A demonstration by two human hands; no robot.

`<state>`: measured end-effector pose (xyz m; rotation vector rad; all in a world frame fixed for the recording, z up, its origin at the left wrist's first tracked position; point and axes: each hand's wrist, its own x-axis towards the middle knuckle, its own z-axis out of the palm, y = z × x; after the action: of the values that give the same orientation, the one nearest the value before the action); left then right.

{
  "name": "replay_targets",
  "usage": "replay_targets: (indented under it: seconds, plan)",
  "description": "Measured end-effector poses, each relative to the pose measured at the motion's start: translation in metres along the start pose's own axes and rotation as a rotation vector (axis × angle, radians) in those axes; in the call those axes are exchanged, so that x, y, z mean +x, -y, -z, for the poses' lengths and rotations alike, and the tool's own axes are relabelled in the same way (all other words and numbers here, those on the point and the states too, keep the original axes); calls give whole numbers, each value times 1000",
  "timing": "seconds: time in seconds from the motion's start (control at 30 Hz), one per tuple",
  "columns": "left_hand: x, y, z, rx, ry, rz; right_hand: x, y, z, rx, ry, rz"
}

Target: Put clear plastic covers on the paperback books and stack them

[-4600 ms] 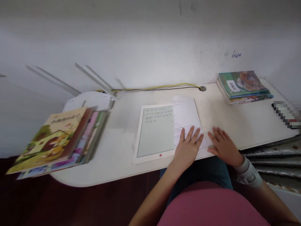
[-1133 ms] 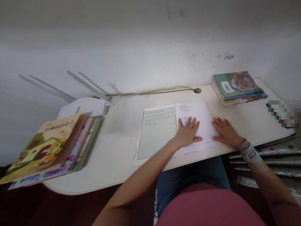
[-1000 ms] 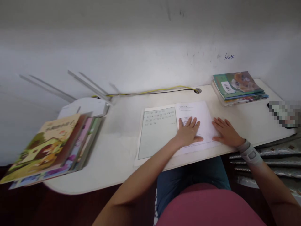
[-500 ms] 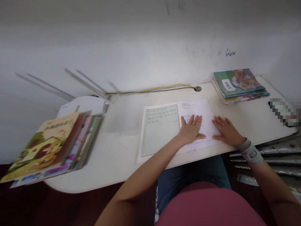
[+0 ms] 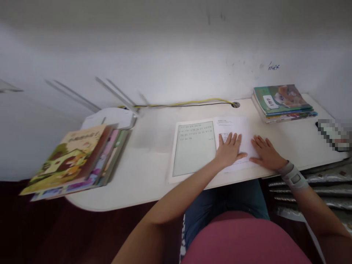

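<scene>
An open book [image 5: 195, 148] lies flat on the white desk [image 5: 148, 161], its left page pale green with rows of print, its right page white. My left hand [image 5: 230, 150] rests palm down on the white right page, fingers stretched out. Just right of it my right hand [image 5: 264, 154] lies flat on the page's outer edge and the desk, fingers spread. A grey band [image 5: 293, 176] wraps my right wrist. Neither hand holds anything.
A stack of picture books [image 5: 79, 159] overhangs the desk's left end, beside a white lamp base [image 5: 111, 117]. Another stack of books [image 5: 283, 102] sits at the back right. A yellow cable [image 5: 187, 103] runs along the wall to a desk hole [image 5: 235, 105].
Since the oldest frame the book has been pushed away from the desk's front edge with my hands farther forward on the page. In the last second only the camera view shifted.
</scene>
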<state>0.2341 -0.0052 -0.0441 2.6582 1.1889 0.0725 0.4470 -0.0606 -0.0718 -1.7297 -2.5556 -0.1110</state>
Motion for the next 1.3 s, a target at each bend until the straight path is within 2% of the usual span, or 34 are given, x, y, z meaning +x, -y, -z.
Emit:
replay_targets:
  seconds: [0.1, 0.2, 0.3, 0.43, 0.5, 0.6, 0.7, 0.8, 0.87, 0.93, 1.03, 1.1, 1.13, 1.2, 1.3]
  plan:
    - [-1, 0, -4, -113, -213, 32, -1, 15, -1, -49, -41, -42]
    - [-12, 18, 3, -238, -361, 93, -4, 31, 5, -74, -97, -33]
    - [-44, 54, 16, -150, -356, 211, -4, 49, 18, -61, -174, -4]
    - [-104, 97, 31, 132, -342, 628, 8, 84, 36, 76, -222, 115]
    - [-128, 109, 36, 196, -347, 781, 18, 106, 40, 150, -214, 206]
    - [-148, 117, 44, 174, -287, 873, 38, 138, 40, 237, -173, 303]
    - [-155, 124, 55, -58, -254, 902, 56, 161, 38, 368, -114, 332]
    - [-153, 123, 71, -638, -425, 763, 69, 168, 42, 595, -68, 287]
    - [-145, 111, 86, -1099, -527, 565, 74, 164, 52, 790, -59, 235]
    - [-130, 89, 103, -1416, -548, 354, 78, 151, 69, 975, -85, 169]
    - [-102, 50, 122, -1565, -479, 122, 78, 117, 97, 1176, -141, -3]
    - [-88, 34, 127, -1605, -408, 34, 74, 88, 106, 1312, -142, -160]
    - [-85, 31, 126, -1608, -389, 21, 70, 73, 106, 1376, -126, -213]
    - [-90, 40, 121, -1581, -396, 74, 60, 46, 96, 1481, -52, -319]
    - [-120, 80, 105, -1459, -481, 323, 41, 19, 69, 1635, 111, -480]
